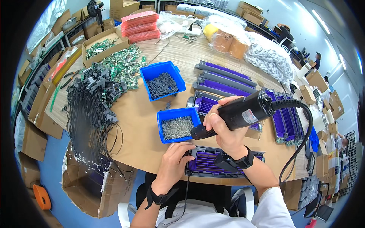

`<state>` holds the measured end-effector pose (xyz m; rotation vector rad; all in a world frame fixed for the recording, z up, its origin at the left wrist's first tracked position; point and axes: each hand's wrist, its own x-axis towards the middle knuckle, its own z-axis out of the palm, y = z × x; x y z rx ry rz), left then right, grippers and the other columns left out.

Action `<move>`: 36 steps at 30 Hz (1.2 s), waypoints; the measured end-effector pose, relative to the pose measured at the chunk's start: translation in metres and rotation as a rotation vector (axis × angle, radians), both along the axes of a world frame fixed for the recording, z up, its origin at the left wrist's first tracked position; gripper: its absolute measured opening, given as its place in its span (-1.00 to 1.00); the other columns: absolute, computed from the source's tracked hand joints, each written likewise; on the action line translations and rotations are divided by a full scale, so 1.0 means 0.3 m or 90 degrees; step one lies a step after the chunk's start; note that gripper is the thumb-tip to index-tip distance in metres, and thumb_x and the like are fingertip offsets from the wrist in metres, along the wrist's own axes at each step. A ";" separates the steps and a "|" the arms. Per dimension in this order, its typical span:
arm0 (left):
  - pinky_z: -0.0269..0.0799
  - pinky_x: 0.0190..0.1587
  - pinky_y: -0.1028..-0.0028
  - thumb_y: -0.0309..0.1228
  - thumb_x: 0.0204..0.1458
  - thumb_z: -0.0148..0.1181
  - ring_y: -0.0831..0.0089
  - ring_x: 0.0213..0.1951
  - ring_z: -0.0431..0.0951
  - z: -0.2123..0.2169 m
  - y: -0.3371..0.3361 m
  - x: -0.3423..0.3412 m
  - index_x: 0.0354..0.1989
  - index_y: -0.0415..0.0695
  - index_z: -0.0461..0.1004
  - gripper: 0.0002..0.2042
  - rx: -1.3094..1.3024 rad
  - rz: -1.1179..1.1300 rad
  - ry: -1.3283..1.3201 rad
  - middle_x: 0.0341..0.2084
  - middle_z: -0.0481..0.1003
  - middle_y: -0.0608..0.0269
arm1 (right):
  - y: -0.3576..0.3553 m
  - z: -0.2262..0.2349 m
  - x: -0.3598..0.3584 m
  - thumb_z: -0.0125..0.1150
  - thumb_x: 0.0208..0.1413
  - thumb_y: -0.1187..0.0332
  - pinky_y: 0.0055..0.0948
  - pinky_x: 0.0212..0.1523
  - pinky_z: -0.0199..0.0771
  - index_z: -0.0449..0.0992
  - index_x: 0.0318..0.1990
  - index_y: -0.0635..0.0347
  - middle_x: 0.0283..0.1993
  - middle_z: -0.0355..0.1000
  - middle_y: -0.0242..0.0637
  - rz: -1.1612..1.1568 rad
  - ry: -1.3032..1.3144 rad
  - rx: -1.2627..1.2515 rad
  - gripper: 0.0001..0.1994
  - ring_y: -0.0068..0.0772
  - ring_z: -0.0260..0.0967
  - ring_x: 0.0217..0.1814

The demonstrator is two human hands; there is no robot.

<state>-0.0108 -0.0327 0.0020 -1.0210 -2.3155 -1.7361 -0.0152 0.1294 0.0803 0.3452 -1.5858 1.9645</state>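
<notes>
My right hand [230, 133] is wrapped round a black electric screwdriver [245, 113], which slants down to the left with its tip near the right side of a blue bin [162, 114]. Small metal screws [176, 128] fill that bin. At the table's front edge lies a purple and grey slatted plastic housing [205, 163]. My left hand [172, 164] grips its left end between thumb and fingers. Behind the screw bin stands another blue bin [152, 69] with small dark grey ring-shaped parts [162, 85]. The screwdriver's bit end is hard to make out against the bin.
Black cables with connectors [89, 102] hang over the left edge. Green circuit boards [127, 62] lie behind them. More purple housings [224, 81] rest at the back and right [285, 117]. The screwdriver's cord [310, 125] loops down on the right. A cardboard box [81, 193] stands below left.
</notes>
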 end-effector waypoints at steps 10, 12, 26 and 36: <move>0.47 -0.14 0.33 -0.69 -0.18 0.31 0.19 -0.17 0.53 -0.007 -0.004 0.014 -0.15 -0.24 0.50 -0.66 0.011 -0.003 -0.029 -0.06 0.42 0.09 | 0.009 0.003 0.001 0.19 0.00 0.70 -0.53 -0.44 0.46 0.30 -0.05 0.31 -0.45 0.43 -0.26 -0.015 0.052 0.015 -0.65 -0.53 0.41 -0.46; 0.47 -0.16 0.33 -0.70 -0.17 0.31 0.21 -0.21 0.52 -0.012 -0.004 0.017 -0.10 -0.23 0.47 -0.62 0.019 0.004 -0.040 0.00 0.35 0.10 | 0.009 0.016 0.010 0.17 0.01 0.70 -0.51 -0.42 0.45 0.28 -0.03 0.31 -0.45 0.41 -0.24 -0.009 0.063 -0.012 -0.64 -0.51 0.40 -0.46; 0.52 -0.19 0.50 -0.72 -0.24 0.36 0.40 -0.22 0.51 0.004 0.000 0.000 0.09 -0.23 0.41 -0.41 0.021 -0.018 -0.105 0.14 0.35 0.18 | -0.010 0.036 0.016 0.14 0.05 0.64 -0.34 -0.33 0.47 0.21 0.00 0.26 -0.45 0.37 -0.21 0.004 0.099 -0.089 -0.63 -0.43 0.37 -0.47; 0.52 -0.12 0.40 -0.70 -0.19 0.33 0.27 -0.17 0.51 0.002 -0.002 0.001 0.15 -0.23 0.35 -0.39 0.021 -0.015 -0.095 0.14 0.32 0.10 | -0.009 0.038 0.014 0.14 0.06 0.62 -0.33 -0.32 0.47 0.21 0.01 0.25 -0.45 0.38 -0.21 0.005 0.105 -0.096 -0.63 -0.42 0.38 -0.47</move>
